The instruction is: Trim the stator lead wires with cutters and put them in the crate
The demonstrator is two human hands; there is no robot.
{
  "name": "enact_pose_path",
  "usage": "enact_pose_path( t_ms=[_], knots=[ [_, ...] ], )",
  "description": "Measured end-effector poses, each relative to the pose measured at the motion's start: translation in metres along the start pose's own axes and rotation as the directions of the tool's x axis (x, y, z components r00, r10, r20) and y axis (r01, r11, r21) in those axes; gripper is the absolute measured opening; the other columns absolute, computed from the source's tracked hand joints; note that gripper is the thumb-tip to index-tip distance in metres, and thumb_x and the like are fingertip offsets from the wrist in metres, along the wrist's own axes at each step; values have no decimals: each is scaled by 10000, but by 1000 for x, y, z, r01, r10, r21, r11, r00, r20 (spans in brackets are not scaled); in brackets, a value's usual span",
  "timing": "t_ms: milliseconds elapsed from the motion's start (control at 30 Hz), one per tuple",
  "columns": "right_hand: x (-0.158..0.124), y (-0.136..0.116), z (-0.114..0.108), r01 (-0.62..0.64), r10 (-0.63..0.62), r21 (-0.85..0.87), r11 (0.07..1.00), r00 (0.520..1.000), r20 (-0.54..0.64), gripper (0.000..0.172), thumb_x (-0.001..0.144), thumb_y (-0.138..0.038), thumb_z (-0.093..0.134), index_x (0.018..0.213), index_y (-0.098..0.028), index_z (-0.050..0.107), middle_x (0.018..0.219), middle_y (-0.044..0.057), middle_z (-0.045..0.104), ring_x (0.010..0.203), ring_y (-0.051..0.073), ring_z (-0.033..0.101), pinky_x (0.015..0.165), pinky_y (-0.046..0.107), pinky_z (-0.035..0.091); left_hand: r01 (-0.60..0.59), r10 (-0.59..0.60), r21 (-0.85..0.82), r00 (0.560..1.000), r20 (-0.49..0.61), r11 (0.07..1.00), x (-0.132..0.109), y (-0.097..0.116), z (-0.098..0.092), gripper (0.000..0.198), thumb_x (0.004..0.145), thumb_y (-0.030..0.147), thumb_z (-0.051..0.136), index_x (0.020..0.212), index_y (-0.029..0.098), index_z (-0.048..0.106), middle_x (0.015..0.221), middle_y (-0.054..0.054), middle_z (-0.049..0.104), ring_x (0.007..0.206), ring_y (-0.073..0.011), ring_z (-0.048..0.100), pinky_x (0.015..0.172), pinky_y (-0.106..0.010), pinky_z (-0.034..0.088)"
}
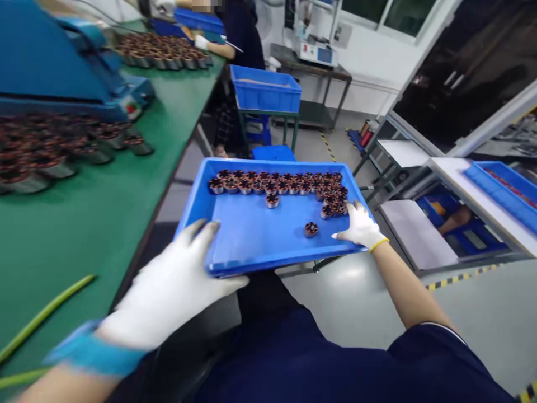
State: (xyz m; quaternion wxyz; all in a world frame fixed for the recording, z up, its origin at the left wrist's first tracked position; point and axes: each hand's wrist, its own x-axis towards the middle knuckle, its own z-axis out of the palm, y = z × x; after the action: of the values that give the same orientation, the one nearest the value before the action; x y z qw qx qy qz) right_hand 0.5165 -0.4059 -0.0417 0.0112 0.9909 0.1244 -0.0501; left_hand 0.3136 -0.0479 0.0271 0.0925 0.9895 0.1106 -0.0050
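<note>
A shallow blue plastic tray [247, 224] lies in front of my body. Rows of small motor stators [283, 184] with copper windings line its far side and right end; one loose stator [311, 229] stands apart near the front. My left hand [172, 285], in a white glove and slightly blurred, is at the near left corner, its fingers over the side wall and thumb along the front edge. My right hand [358, 226], also gloved, grips the right side near the front corner, with thumb and fingertips reaching inside the rim. Its palm hides part of that corner.
On my left runs a green workbench [168, 129] with many stators [46, 145], a blue machine [46, 56] and a yellow-green strip [46, 316]. A co-worker [241, 39] works at its far end. Beyond the tray stands a blue crate [266, 92] on a stand. Shelving [419, 229] is at right.
</note>
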Motion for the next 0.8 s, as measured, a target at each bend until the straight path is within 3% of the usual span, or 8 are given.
enact_pose_path(
  t_ms=[67, 133, 267, 367, 500, 567, 700, 800],
  knots=[
    [18, 4, 6, 33, -33, 25, 999, 999, -10, 1340, 459, -689, 781, 1523, -201, 129, 1550, 236, 154, 1414, 418, 224, 1064, 512, 340, -25, 21, 62, 997, 69, 998, 56, 43, 22, 1217, 500, 721, 704, 1488, 181, 242, 1564, -186, 234, 1228, -452, 502, 946, -544, 493],
    [41, 5, 8, 85, -85, 35, 996, 996, -3, 1422, 357, -659, 832, 1519, -201, 152, 1555, 236, 146, 1426, 435, 169, 1095, 523, 291, 8, -13, 25, 984, 177, 1000, 99, 75, 52, 1408, 395, 763, 724, 1521, 145, 147, 1583, -241, 126, 1281, -463, 446, 949, -532, 484],
    [82, 3, 10, 148, -147, -30, 988, 988, 44, 1491, 270, -661, 846, 1517, -195, 174, 1578, 239, 67, 1415, 493, 109, 1092, 582, 252, -62, 64, -16, 973, 224, 998, 148, 105, 106, 1565, 257, 767, 758, 1533, 154, 90, 1587, -265, 26, 1370, -473, 316, 1029, -531, 407],
    [99, 2, 12, 171, -165, -64, 983, 982, 90, 1481, 264, -688, 832, 1513, -196, 206, 1579, 229, 80, 1407, 494, 128, 1098, 585, 234, -90, 104, -90, 979, 174, 992, 162, 118, 126, 1526, 300, 738, 775, 1527, 130, 101, 1571, -265, 85, 1324, -447, 396, 1005, -461, 438],
    [98, 8, 11, 231, -231, 5, 973, 970, 80, 1352, 349, -700, 808, 1494, -237, 259, 1555, 196, 182, 1399, 463, 169, 1057, 589, 303, -182, 204, -173, 972, 120, 968, 167, 140, 130, 1149, 601, 657, 688, 1500, 128, 207, 1469, -200, 355, 1200, -347, 530, 927, -400, 484],
    [91, 11, 10, 251, -254, 47, 967, 965, 68, 1327, 382, -686, 805, 1500, -243, 242, 1545, 187, 209, 1401, 437, 183, 1051, 573, 326, -240, 255, -154, 963, 87, 959, 168, 153, 130, 1084, 625, 658, 671, 1478, 127, 266, 1375, -182, 462, 1159, -343, 536, 930, -417, 468],
    [78, 9, 13, 181, -182, 25, 983, 981, 64, 1323, 416, -657, 812, 1508, -208, 215, 1555, 213, 165, 1392, 454, 199, 1057, 560, 322, -254, 256, -41, 966, 46, 966, 174, 177, 134, 1212, 503, 736, 711, 1481, 165, 278, 1463, -208, 358, 1182, -415, 464, 932, -512, 430],
    [76, 1, 15, 157, -153, -27, 987, 982, 115, 1238, 513, -652, 775, 1513, -212, 191, 1566, 227, 124, 1329, 457, 310, 993, 559, 379, -280, 283, -44, 952, 116, 959, 187, 187, 140, 1142, 600, 685, 689, 1503, 156, 230, 1544, -215, 229, 1197, -420, 456, 930, -507, 435]
  ],
)
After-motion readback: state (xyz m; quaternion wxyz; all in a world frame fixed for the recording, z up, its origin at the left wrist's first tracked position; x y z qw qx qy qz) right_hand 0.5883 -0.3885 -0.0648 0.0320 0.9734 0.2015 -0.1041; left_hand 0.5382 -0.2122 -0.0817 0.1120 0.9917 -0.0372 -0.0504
